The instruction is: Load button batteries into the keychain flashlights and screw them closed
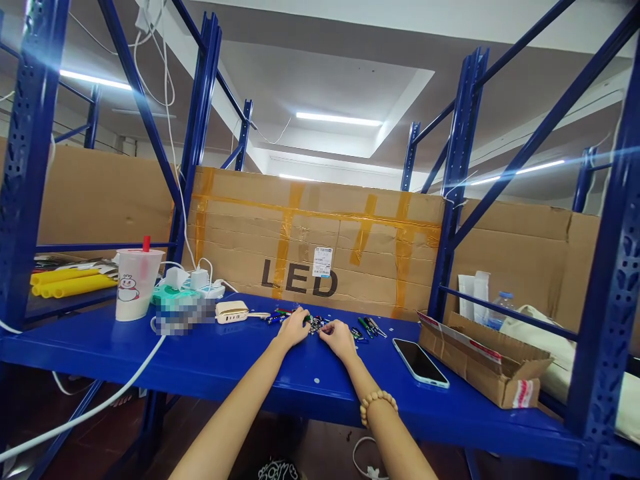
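Both my hands are at a small pile of mixed little parts [316, 324] on the blue shelf top [220, 363]. My left hand [293, 329] is on the pile's left side, fingers curled, with a speck of green at the fingertips. From the right, my right hand [339, 338] reaches in with thumb and fingers brought together at the pile's edge. What either hand holds is too small to make out. Slim pen-like pieces [373, 327] lie right of my right hand, some dark and some green. More small blue and red pieces [277, 318] lie beyond my left hand.
A phone [421, 362] and an open cardboard box [483, 357] are on the right. To the left are a cup with a red straw [139, 283], a cream power strip [231, 311] and plugged-in chargers [200, 279]. A large cardboard panel [240, 233] closes off the back between blue posts.
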### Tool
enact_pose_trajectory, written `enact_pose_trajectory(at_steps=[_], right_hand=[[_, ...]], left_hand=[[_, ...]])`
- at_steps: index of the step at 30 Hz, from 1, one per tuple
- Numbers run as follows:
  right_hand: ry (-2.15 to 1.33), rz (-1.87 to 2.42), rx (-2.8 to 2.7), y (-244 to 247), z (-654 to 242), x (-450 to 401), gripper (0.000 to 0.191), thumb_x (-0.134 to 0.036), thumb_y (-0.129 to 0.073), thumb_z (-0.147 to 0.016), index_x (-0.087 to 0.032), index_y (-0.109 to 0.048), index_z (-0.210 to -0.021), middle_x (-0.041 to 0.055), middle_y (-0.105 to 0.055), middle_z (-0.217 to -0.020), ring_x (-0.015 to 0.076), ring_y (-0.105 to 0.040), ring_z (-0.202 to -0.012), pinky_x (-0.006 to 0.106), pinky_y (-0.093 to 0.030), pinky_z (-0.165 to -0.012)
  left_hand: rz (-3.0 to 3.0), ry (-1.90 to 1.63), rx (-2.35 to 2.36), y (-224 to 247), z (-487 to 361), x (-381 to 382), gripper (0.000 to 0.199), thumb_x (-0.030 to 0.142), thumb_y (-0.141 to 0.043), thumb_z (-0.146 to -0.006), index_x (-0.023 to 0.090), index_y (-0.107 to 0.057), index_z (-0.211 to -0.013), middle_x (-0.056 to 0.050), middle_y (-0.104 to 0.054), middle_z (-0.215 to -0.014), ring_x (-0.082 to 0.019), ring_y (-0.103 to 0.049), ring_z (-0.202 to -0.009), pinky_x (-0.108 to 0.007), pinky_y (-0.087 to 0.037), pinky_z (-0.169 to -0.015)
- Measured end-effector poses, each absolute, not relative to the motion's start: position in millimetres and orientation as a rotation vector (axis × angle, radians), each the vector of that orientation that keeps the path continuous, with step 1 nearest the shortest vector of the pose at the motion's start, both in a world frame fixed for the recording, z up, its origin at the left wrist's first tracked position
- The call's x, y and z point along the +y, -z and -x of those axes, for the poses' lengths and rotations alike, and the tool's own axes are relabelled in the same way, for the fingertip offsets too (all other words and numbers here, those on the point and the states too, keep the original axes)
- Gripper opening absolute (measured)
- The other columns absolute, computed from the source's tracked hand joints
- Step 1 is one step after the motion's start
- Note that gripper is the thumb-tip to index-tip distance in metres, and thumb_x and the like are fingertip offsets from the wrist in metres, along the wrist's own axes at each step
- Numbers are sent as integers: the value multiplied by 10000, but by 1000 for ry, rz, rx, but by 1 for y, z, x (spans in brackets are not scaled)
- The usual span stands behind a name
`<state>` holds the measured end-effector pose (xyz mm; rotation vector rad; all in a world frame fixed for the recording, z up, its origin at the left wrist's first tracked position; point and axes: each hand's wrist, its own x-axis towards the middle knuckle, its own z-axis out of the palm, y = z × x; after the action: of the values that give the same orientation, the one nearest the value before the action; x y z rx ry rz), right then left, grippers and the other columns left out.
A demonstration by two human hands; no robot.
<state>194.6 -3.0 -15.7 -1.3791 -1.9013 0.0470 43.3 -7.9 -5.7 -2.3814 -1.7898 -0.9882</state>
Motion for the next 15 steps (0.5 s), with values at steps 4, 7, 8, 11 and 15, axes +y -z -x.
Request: enact_pose_trajectory(at_steps=[4,7,8,11,15], right_hand=[[3,1292,-1830,12,-195,-7,142,-290,-566,-743,-197,-673,-748,29,-661,-831,154,-614,-733,227,-436,-611],[41,1225,-1793,9,-195,-11,213,-343,-511,-793,-192,-661,-777,33,-647,-867,127,-592,-648,222,-429,-580],[53,1205,-1788,8,-195,-13,227,-353,-498,-803,-192,-657,-783,32,-643,-874,117,-582,-621,220,-425,-571],[83,1150,-1805,9,-192,-15,214,-352,-500,-804,-207,-654,-775,13,-636,-862,99,-561,-584,208,-408,-544],[104,1093,-1870,11,-189,-13,176,-350,-532,-786,-231,-660,-772,-13,-630,-835,87,-550,-564,196,-391,-519]], left_hand=[[2413,917,-1774,8,-45,-2,226,301,-488,-868,131,-567,-994,-66,-579,-1024,-173,-562,-914,-382,-466,-805],[2438,891,-1751,10,-45,1,238,299,-491,-868,132,-563,-1020,-71,-581,-1042,-179,-565,-934,-395,-466,-821],[2447,888,-1743,11,-45,1,243,298,-491,-868,133,-560,-1031,-73,-579,-1053,-181,-564,-942,-398,-466,-824],[2473,889,-1728,12,-46,2,257,297,-490,-869,136,-550,-1060,-78,-570,-1082,-187,-560,-960,-405,-464,-833],[2502,887,-1726,11,-47,2,247,297,-490,-869,132,-559,-1039,-74,-580,-1059,-185,-563,-954,-404,-463,-833]])
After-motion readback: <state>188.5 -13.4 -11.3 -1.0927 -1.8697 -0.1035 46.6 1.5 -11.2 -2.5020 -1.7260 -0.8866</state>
